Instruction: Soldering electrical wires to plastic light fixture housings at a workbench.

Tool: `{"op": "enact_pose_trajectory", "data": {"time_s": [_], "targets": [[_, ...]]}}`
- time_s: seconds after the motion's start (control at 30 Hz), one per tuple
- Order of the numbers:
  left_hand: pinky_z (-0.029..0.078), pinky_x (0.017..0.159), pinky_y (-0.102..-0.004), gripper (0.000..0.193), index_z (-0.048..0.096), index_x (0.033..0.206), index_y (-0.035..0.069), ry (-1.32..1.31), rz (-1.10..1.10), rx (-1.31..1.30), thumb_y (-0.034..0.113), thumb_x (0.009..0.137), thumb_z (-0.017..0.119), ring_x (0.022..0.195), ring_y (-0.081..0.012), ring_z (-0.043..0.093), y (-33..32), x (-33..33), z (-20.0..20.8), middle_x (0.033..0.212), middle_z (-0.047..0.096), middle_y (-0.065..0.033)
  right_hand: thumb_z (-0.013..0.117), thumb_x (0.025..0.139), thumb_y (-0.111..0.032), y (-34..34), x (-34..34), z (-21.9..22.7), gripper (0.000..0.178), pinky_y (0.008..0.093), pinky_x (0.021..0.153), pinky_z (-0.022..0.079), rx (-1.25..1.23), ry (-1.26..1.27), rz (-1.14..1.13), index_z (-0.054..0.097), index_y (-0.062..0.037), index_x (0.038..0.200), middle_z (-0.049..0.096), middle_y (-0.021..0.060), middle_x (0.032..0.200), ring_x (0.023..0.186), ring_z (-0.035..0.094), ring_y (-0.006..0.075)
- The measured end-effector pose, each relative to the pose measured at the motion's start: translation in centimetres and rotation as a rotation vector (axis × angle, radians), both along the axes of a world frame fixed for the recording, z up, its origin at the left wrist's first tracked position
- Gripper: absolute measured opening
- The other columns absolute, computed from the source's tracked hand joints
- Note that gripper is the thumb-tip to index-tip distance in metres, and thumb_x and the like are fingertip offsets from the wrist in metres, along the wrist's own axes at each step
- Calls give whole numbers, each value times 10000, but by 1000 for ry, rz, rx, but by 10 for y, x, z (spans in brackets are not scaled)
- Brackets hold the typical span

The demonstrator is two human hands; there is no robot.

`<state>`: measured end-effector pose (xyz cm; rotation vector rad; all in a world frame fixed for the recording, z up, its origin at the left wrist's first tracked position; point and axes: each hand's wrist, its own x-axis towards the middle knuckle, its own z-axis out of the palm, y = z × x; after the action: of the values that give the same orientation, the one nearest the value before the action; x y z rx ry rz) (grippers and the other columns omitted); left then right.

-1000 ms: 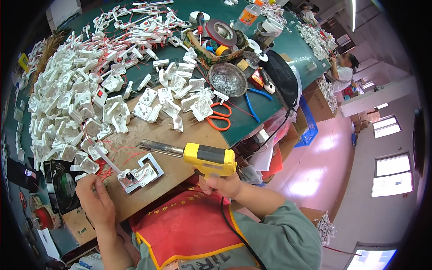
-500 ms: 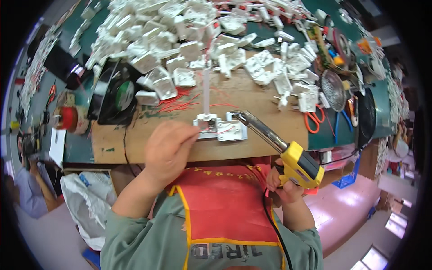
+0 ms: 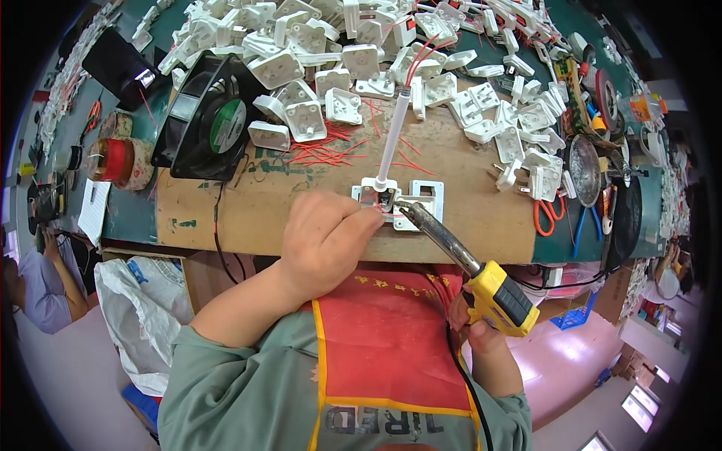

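The left hand has thumb and forefinger drawn narrow at the near-left edge of the white housing; whether they pinch a wire, I cannot tell. The right hand grips the handle of the yellow gun, whose metal barrel slants in so its tip is at the housing. The gun is probably the weightier piece, rigid and front-long, with a cord that may drag; the plastic handle is the place to hold, since the barrel is likely hot. The housing sits at a pale frame near the front of the board. It looks light, stiff and smooth, best held by its outer walls, clear of the tip. Its white stem rises from it, seemingly too slender for prying, and the red wires at the far end look limp and easily tugged loose. Beyond, cut wires lie before a loose pile of similar housings, beside a black fan.
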<state>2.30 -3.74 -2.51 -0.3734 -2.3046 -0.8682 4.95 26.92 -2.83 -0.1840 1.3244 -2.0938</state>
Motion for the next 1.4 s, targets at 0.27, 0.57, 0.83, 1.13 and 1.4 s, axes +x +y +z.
{"op": "enact_pose_trajectory", "data": {"time_s": [0.27,0.57,0.83,1.13,1.4], "targets": [[430,576,-347,267,676,889,36,-20,-11,4,-38,658,788,673,-239,554,1,0,-2,772,588,-57,782,811,-229,2,-1,-6,417,269,529,409,-8,-14,-42,561,-40,1111,542,25,749,614,510,127],[441,631,-356,250,650,917,43,-33,-49,-17,-5,686,732,721,-239,569,0,0,-5,832,570,-61,778,805,-184,3,-4,-13,275,269,475,417,59,111,-57,591,-20,922,554,66,660,529,530,163],[437,626,-354,258,649,914,44,-21,-42,-17,-7,678,739,720,-238,568,0,0,-5,834,572,-64,768,812,-186,-1,-5,-12,286,269,469,419,37,81,-66,589,-21,962,556,65,675,525,523,147],[433,588,-350,261,665,889,31,-36,-35,16,-49,668,778,680,-246,554,1,-1,0,778,584,-66,751,836,-242,-1,-2,-6,472,279,510,413,-29,30,-58,532,-10,1183,539,65,710,576,506,150],[440,624,-356,260,646,914,45,-27,-44,-19,-13,676,734,718,-238,569,0,-1,-5,831,566,-63,794,797,-394,-3,-4,7,632,294,540,410,23,11,-87,513,-18,1220,514,44,714,593,487,151]]}}
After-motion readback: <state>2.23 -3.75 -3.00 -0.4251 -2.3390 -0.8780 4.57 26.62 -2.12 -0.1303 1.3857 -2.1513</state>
